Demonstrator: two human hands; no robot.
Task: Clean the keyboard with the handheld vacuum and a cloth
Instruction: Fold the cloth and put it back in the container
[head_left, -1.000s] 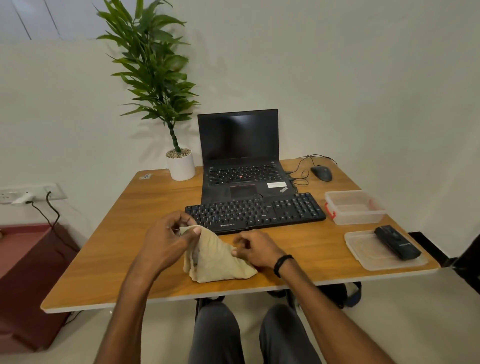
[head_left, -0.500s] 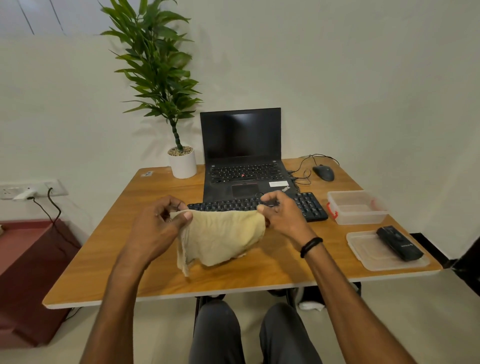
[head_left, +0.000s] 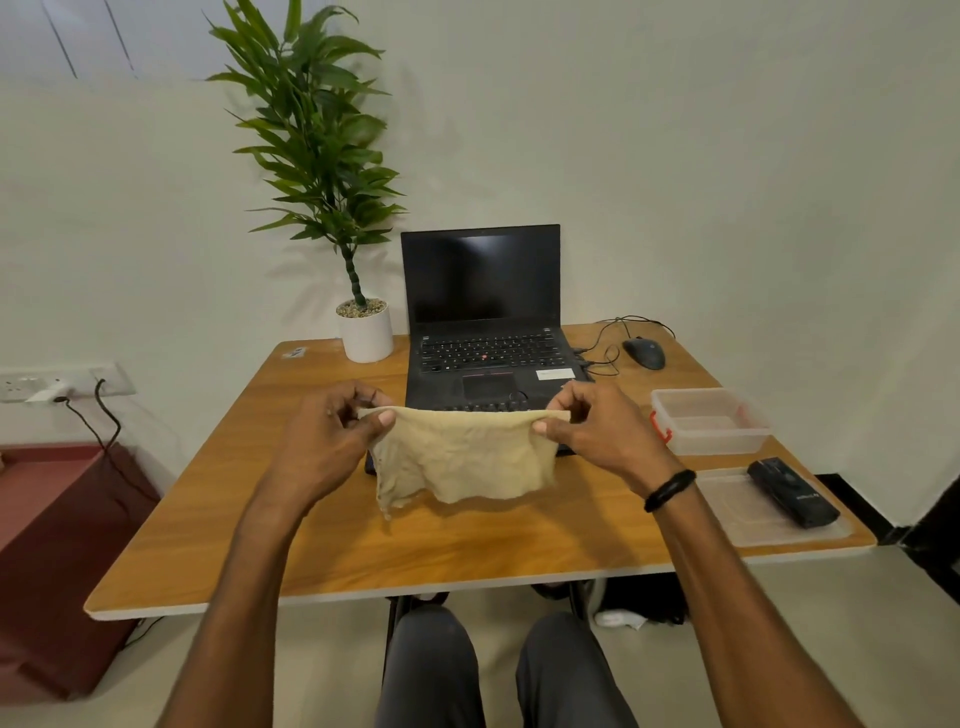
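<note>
Your left hand (head_left: 322, 447) and right hand (head_left: 602, 436) each pinch a top corner of the cloth (head_left: 467, 457), stretched between them. It hangs below your grip, hiding most of the keyboard (head_left: 488, 407). The handheld vacuum (head_left: 792, 491) lies beyond your right wrist.

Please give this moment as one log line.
left hand: pinches cloth corner | right hand: pinches other corner | cloth: held spread | handheld vacuum: untouched on lid

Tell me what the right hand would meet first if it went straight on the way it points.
Probably the laptop: the right hand, pinching the cloth, points forward-left over the keyboard toward it. Its height is unclear, so base or screen I cannot tell.
</note>
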